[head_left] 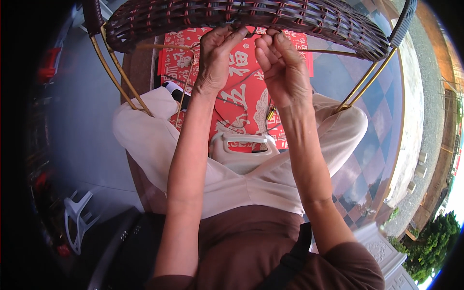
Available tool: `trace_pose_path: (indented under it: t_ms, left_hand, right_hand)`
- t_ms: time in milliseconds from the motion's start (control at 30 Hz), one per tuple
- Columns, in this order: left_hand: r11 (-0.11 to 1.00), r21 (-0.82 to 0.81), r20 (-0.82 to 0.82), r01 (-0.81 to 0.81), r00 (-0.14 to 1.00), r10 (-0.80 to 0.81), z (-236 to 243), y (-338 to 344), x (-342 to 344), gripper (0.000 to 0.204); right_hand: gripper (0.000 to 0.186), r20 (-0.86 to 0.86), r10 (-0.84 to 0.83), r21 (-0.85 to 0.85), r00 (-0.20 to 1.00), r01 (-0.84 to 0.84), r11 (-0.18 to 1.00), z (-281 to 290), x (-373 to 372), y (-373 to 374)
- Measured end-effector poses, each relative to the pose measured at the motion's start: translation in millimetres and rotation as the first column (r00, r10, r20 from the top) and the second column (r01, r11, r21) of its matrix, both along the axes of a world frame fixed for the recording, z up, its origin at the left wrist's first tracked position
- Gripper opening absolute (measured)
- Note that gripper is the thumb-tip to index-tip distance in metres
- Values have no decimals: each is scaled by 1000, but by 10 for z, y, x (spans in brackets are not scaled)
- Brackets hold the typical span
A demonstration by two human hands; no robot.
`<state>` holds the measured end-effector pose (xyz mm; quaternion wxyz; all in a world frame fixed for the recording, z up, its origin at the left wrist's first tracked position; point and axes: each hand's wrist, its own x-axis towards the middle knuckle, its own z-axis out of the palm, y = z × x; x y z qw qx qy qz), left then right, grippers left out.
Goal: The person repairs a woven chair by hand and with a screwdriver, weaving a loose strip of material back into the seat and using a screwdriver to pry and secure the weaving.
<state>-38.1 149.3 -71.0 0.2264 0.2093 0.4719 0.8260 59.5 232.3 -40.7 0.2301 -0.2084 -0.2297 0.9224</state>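
Observation:
My left hand (215, 63) is raised to the underside of a curved dark woven wicker piece (314, 21), its fingers closed on a dark strip (250, 32) at the edge. My right hand (285, 70) is beside it, thumb and forefinger pinched at that edge, other fingers curled; the pinched spot is small. Metal-coloured rods (365, 77) frame the wicker at both sides, resting on my knees. Below lie a red printed sheet (227, 118), loose thin strands and a small brass-coloured item (270, 114).
A pale plastic handled object (227, 159) sits between my bent legs. Tiled floor (357, 150) stretches right to a ledge and gravel strip (413, 135). At left are a grey plastic chair (77, 217) and a black object (116, 241). A tree (437, 239) stands at lower right.

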Motion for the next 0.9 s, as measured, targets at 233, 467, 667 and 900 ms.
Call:
trace_pose_path:
  t_ms: [233, 467, 667, 900]
  left_hand:
    - [1000, -4, 6, -3, 1000, 3, -31, -19, 10, 10]
    - [999, 30, -2, 40, 999, -40, -41, -42, 5, 15]
    - [1000, 23, 0, 17, 1000, -17, -56, -64, -18, 15]
    - [999, 37, 0, -21, 1000, 21, -35, -14, -2, 13]
  right_hand:
    - [22, -8, -144, 102, 990, 144, 984, 74, -52, -210]
    - [18, 67, -239, 367, 969, 199, 908, -23, -154, -334]
    - [9, 133, -370, 468, 919, 271, 841, -17, -296, -396]
    - [15, 56, -533, 511, 844, 435, 741, -109, -468, -462]
